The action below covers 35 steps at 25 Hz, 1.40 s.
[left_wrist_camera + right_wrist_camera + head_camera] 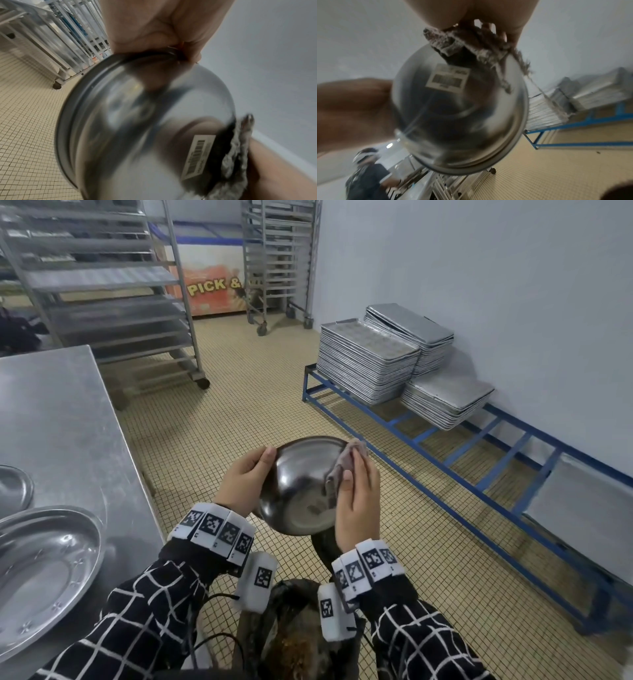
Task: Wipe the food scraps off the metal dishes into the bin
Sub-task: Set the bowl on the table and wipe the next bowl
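A round metal bowl [301,484] is held tilted above the floor, its underside toward me, a barcode sticker [197,154] on the base. My left hand [245,477] grips its left rim, thumb on the outside. My right hand [358,501] holds a grey rag [346,463] against the bowl's right rim. The rag [462,40] drapes over the edge next to the sticker [448,78]. The bin [294,635], dark and holding brown scraps, sits below my wrists. The bowl's inside is hidden.
A steel table [61,419] at left carries two metal plates [44,570]. Stacked baking trays [370,361] rest on a low blue frame [479,446] along the right wall. Wheeled tray racks [113,296] stand behind. Tiled floor lies between.
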### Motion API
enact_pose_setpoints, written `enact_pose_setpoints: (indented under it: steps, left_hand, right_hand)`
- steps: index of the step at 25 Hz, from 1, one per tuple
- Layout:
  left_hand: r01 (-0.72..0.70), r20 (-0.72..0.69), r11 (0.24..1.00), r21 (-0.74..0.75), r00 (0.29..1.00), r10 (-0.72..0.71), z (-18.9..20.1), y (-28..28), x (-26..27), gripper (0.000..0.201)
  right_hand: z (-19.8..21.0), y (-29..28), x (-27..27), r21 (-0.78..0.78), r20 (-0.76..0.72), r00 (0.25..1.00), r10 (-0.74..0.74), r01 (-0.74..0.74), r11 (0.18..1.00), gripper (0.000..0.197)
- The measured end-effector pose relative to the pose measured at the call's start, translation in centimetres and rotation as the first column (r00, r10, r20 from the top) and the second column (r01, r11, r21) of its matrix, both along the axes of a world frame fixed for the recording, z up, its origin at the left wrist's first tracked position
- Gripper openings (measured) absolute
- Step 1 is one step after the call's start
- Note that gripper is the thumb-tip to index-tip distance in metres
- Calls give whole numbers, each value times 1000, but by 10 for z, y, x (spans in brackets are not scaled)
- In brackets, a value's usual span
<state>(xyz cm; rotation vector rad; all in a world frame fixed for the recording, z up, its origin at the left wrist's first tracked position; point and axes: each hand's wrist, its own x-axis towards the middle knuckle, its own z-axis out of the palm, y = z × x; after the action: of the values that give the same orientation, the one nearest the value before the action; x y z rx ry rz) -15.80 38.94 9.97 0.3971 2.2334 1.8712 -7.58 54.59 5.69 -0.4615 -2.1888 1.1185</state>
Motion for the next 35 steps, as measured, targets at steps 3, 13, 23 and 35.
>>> enact_pose_setpoints:
  steps: [3,13,23,35]
  left_hand:
    - [-37,9,999,20,999,36,1,-3,-4,29]
    - [93,-99,995,-36,990,-97,2,4,4,31]
    - [-47,103,986,162,994,30,-16,-11,-7,38]
    - [158,-31,973,-168,986,-166,-12,-12,5,23]
  right_hand:
    - [-11,8,7,-55,-4,998,63,-64,996,50]
    - [7,-28,-3,393,-32,999,32,-17,920,55]
    - [-13,20,2,-853,62,998,-1,54,520,25]
    - [37,31,7,0,314,897,312,-329,944,22]
